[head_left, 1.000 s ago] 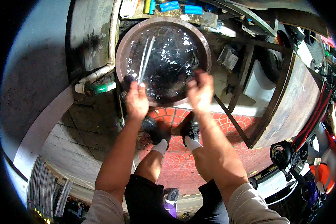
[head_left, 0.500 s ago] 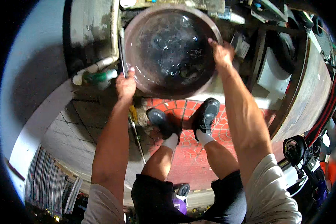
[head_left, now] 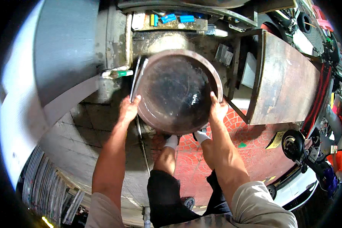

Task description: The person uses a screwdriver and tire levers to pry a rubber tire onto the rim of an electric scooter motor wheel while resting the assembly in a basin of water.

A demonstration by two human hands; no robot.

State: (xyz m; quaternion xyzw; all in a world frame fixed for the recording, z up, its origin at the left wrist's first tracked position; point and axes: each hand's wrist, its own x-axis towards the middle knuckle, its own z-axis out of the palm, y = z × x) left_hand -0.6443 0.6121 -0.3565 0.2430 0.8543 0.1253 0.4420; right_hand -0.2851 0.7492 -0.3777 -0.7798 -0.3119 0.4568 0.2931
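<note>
A large round brown basin [head_left: 173,91] hangs in front of me above my feet, with some dark, shiny liquid in its bottom. My left hand [head_left: 129,109] is closed on its left rim, thumb on top. Opposite it, my right hand [head_left: 219,109] grips the right rim, its thumb over the edge and its fingers hidden beneath. A thin metal rod [head_left: 134,78] stands along the basin's left side, close to my left hand; whether that hand holds it too, I cannot tell.
Red patterned paving [head_left: 186,152] lies under me. To the right stands a wooden table [head_left: 287,78], with a motorbike [head_left: 306,146] beyond. A low shelf [head_left: 171,26] with blue items lies ahead. A green-and-white bottle [head_left: 117,73] is at the left, near a long pole [head_left: 142,146].
The basin has come nearer to me in both hands, now partly covering my shoes. My view has turned rightward, and the liquid inside looks shallower and calmer.
</note>
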